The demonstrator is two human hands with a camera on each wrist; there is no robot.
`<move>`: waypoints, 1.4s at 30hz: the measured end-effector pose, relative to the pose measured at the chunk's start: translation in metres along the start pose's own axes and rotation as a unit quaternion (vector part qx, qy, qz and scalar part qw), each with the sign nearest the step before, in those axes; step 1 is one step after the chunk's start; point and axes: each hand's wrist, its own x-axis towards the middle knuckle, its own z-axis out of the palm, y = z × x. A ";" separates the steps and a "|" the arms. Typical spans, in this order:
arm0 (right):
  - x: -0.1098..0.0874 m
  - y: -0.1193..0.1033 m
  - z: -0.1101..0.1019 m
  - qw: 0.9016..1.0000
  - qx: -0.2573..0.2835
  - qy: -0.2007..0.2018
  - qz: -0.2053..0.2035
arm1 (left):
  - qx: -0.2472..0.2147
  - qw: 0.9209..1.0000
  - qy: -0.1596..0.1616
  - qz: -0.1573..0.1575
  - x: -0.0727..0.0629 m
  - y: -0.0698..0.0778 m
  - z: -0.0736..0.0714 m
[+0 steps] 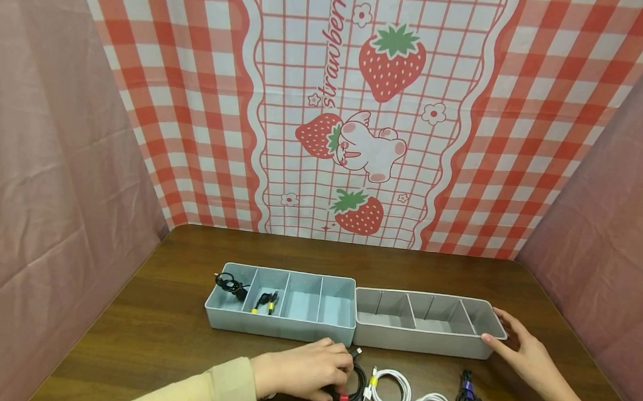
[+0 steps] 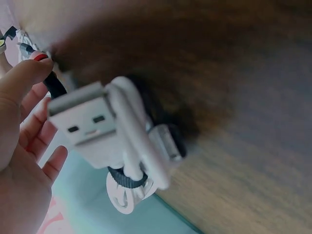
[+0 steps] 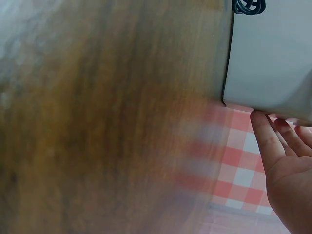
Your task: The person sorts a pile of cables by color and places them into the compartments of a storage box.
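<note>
My left hand (image 1: 308,369) reaches down in front of the two boxes and pinches a coiled black cable (image 1: 360,383) by its red tie, thumb on the tie in the left wrist view. The cable's USB plug points toward the near side. Beneath that wrist lies a white USB cable (image 2: 129,131) bundled with a black tie, mostly hidden in the head view. My right hand (image 1: 530,358) holds the right end of the grey divided box (image 1: 420,342), thumb at the front corner, fingers along the end wall.
Left of the grey box stands a blue divided box (image 1: 280,327), with black cables (image 1: 232,286) in its leftmost compartment and yellow-tied ones (image 1: 265,301) beside them. Two white coiled cables (image 1: 405,393) and a purple-tied black cable (image 1: 467,394) lie in front.
</note>
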 end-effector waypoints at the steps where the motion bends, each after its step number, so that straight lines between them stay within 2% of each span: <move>1: 0.000 0.000 0.000 1.000 0.000 0.000 0.000 | -0.003 1.000 0.001 -0.001 0.000 0.000 0.000; 7: 0.001 0.000 -0.001 1.000 -0.006 0.005 0.001 | -0.025 1.000 0.012 -0.013 -0.003 -0.002 -0.004; 22: -0.001 0.001 0.000 1.000 0.002 0.012 -0.002 | -0.035 0.996 0.078 -0.032 -0.010 -0.007 -0.016; 35: -0.001 0.000 0.000 1.000 0.003 0.013 -0.004 | -0.048 0.993 0.086 -0.064 -0.017 -0.015 -0.027; 42: -0.001 0.000 0.000 1.000 0.006 0.012 0.000 | -0.040 0.992 0.092 -0.082 -0.021 -0.020 -0.037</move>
